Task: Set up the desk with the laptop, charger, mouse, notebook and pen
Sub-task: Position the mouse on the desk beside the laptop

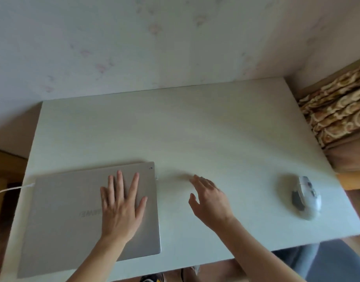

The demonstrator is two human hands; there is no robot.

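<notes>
Two bare hands worked over a pale desk that stood against a faintly flowered wall. At far left, a white charger cable ran in from off the desk edge and met the left side of a closed silver laptop, which lay flat at the desk's near left corner. Whether the plug was fully seated could not be told.

On the laptop's lid, toward its right half, the left hand lay palm down with fingers straight and spread, pressing the lid and gripping nothing.

Just right of the laptop, the right hand hovered low over bare desktop, blurred, its fingers loosely extended and holding nothing; the fingertips pointed toward the laptop's far right corner.

Well apart at the right side of the desk sat a white mouse with dark markings, resting on the surface untouched. Beyond the desk's right edge was a patterned brown-and-cream fabric.

No notebook or pen was in view.

By judgement, the laptop, charger and mouse were placed, and the step in hand was settling or opening the laptop. The next move likely called for lifting the lid from its edge while steadying the base, then fetching the notebook and pen.
</notes>
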